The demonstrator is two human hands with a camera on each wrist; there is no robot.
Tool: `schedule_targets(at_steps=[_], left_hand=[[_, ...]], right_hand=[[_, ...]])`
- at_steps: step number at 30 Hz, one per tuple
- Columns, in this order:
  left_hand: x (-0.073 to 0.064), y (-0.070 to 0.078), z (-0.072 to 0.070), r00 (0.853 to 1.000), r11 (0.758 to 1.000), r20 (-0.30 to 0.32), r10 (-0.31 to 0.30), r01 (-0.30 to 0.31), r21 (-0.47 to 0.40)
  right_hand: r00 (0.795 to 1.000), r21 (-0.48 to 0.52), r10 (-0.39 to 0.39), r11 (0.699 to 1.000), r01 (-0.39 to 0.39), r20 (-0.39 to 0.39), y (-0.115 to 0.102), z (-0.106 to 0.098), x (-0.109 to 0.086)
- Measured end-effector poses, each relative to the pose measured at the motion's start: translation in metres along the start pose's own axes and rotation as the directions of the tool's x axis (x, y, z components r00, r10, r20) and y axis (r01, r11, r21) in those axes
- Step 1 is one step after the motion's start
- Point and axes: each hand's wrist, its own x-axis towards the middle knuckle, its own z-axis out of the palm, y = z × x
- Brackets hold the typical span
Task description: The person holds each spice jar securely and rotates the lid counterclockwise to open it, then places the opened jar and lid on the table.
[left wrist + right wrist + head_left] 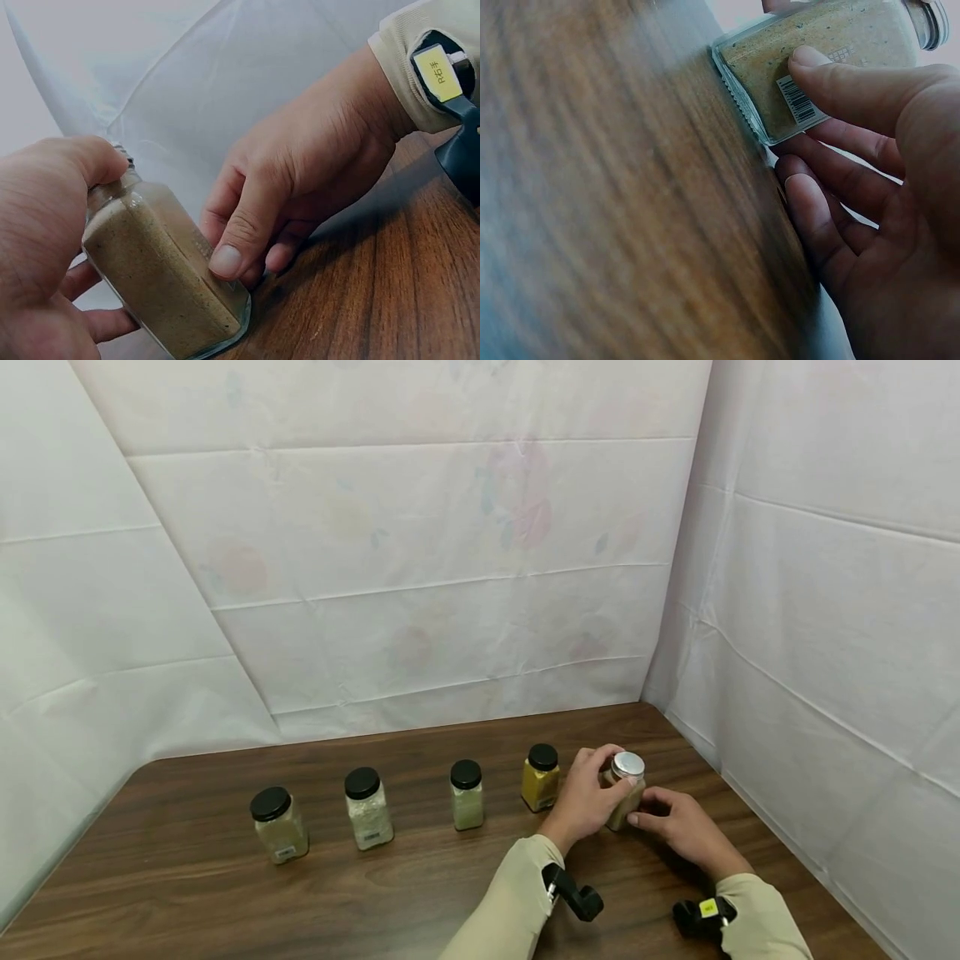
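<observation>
At the right of the table, a clear spice jar point(619, 815) of tan powder stands between both hands, its round top point(628, 764) silvery. My left hand point(587, 791) grips it near the neck, thumb on the near side and fingers around the far side. Lower down, my right hand point(686, 832) holds the jar between thumb and fingers. The right wrist view shows that thumb point(840, 79) beside a barcode label point(796, 99) close to the jar's base. Whether the base fully touches the wood cannot be told.
Left of the hands stand several black-lidded jars: a yellow one point(541, 781) nearest, then a pale green one point(468, 806), a whitish one point(370, 818) and a tan one point(283, 835). White sheeting point(817, 693) hangs behind and beside the brown wooden table point(187, 893).
</observation>
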Motion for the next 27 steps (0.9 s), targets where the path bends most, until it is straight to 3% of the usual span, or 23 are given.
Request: schedule_targets(at_steps=[10,15,23,27], left_hand=[[0.006,-0.003,-0.01,0.992,0.997,0.115,-0.055,0.061,-0.049],[0.007,-0.004,-0.013,0.989,0.999,0.142,-0.033,0.038,-0.038],[0.008,-0.001,-0.007,0.995,0.999,0.093,0.048,-0.049,0.01],[0.008,-0.003,-0.002,0.998,0.999,0.044,0.052,-0.053,0.003]], right_hand=[[0.998,0.036,-0.051,0.998,0.05,0.029,0.001,0.002,0.0],[0.997,0.038,-0.065,0.997,0.064,0.037,0.0,0.003,0.0],[0.998,0.012,-0.052,0.999,0.052,0.019,0.002,0.001,-0.001],[0.999,0.03,-0.051,0.998,0.051,0.017,0.002,0.001,-0.001]])
